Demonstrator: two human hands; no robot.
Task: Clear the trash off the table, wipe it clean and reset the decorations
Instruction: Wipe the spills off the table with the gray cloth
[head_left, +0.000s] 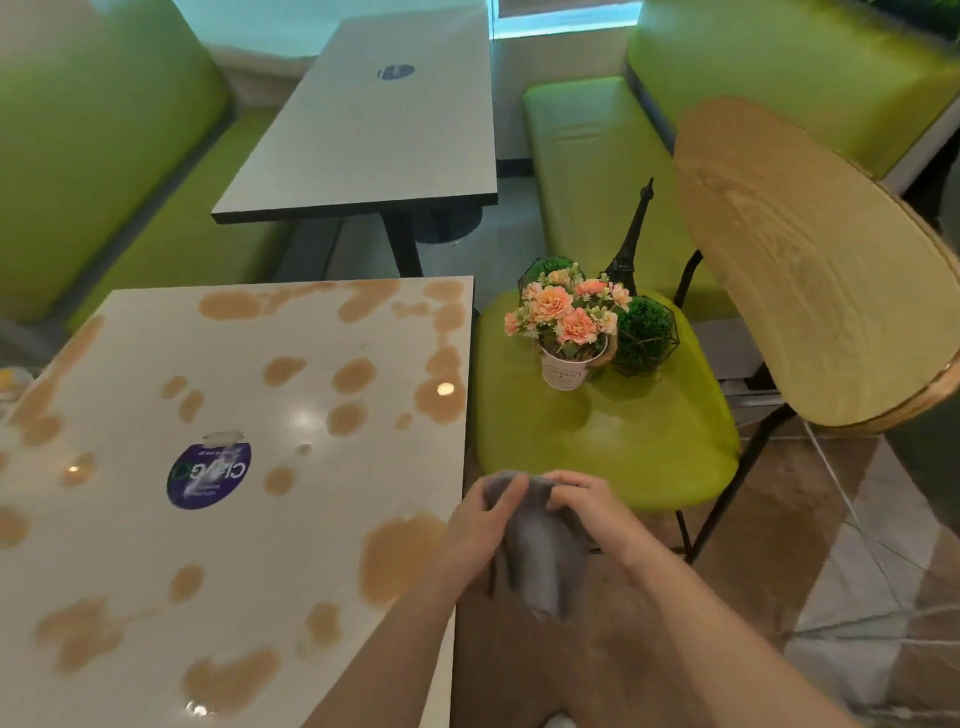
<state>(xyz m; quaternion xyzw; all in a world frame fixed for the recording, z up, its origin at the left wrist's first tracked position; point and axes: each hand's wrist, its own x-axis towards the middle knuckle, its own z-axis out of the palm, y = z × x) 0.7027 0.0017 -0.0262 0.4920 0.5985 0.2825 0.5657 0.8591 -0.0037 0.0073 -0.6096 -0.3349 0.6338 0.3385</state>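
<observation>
1. Head view: both hands sit low in the centre of the frame, just off the table's right edge. The left hand (480, 525) and right hand (582, 506) each pinch the grey cloth (540, 551), fingers curled into its folds.
2. The table (156, 545) fills the lower left, covered in tan spill patches (400, 556).
3. The flower pot (566, 338), green balls (644, 332) and tower model (631, 234) stand on the green chair (623, 447), centre right.
4. Best to fold the cloth flat, then wipe in overlapping strokes from the far edge inward.

Grey cloth (540, 545), brown-blotched white table (156, 545)
</observation>
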